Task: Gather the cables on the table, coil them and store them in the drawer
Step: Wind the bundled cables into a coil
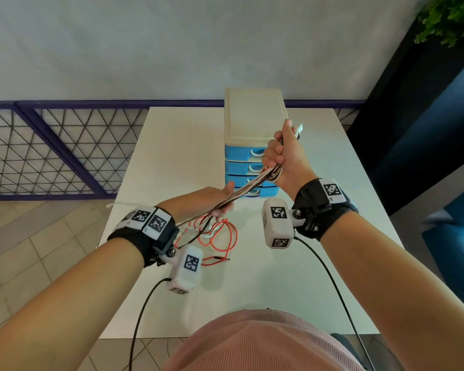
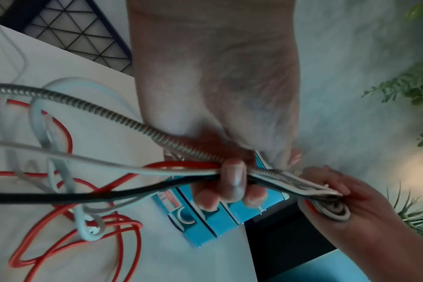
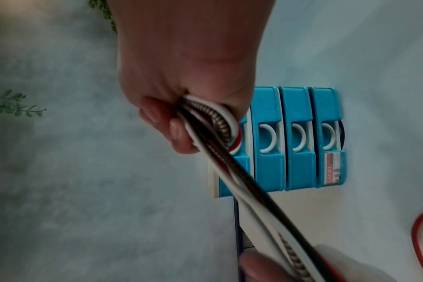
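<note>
Both hands squeeze the cables (image 1: 248, 187). The right hand (image 1: 281, 153) is at 1 o'clock from the left hand (image 1: 220, 200). Loose red loops lie on the desk (image 1: 172, 145).

hidden: top drawer (image 1: 245, 152) partly behind right hand (image 1: 281, 156) | cut off: cables (image 2: 61, 133) at left edge

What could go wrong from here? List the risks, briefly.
1. The red cable lies in crossing loops on the table, tangled with a white cable; pulling could tighten a knot.
2. The right hand grips several cables of differing stiffness; the metal-sheathed cable may spring out of the coil.
3. All blue drawers look closed while the left hand also holds cables, so opening one may loosen the bundle.
</note>
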`<control>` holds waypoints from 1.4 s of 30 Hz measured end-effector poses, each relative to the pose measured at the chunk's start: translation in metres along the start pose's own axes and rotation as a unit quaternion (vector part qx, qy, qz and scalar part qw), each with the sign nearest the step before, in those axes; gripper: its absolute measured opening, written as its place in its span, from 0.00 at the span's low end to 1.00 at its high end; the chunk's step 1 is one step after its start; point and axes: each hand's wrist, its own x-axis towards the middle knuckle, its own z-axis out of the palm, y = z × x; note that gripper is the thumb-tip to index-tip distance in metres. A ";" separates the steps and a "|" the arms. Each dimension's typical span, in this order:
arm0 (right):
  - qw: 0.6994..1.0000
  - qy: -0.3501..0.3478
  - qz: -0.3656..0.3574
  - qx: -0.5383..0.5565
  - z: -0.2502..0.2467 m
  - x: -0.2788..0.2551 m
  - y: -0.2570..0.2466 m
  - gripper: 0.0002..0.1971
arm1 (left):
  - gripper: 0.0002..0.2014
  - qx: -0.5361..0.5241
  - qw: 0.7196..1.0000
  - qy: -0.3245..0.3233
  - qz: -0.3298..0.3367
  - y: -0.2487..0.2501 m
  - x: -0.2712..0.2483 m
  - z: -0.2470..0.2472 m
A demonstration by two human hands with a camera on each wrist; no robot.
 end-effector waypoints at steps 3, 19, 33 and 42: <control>1.000 -0.017 0.006 -0.003 -0.001 0.001 -0.001 0.20 | 0.30 -0.038 0.999 -0.028 -0.010 -0.002 0.000 -0.005; 0.961 -0.118 0.009 -0.250 -0.001 0.001 -0.005 0.13 | 0.16 0.375 0.922 0.098 0.023 0.027 0.002 -0.024; 0.958 -0.143 0.094 -0.231 -0.002 -0.006 -0.001 0.18 | 0.18 0.362 0.932 0.008 0.010 0.039 -0.004 -0.028; 0.940 -0.159 0.077 -0.291 -0.006 -0.007 0.001 0.15 | 0.21 0.305 0.947 0.096 -0.027 0.041 -0.001 -0.032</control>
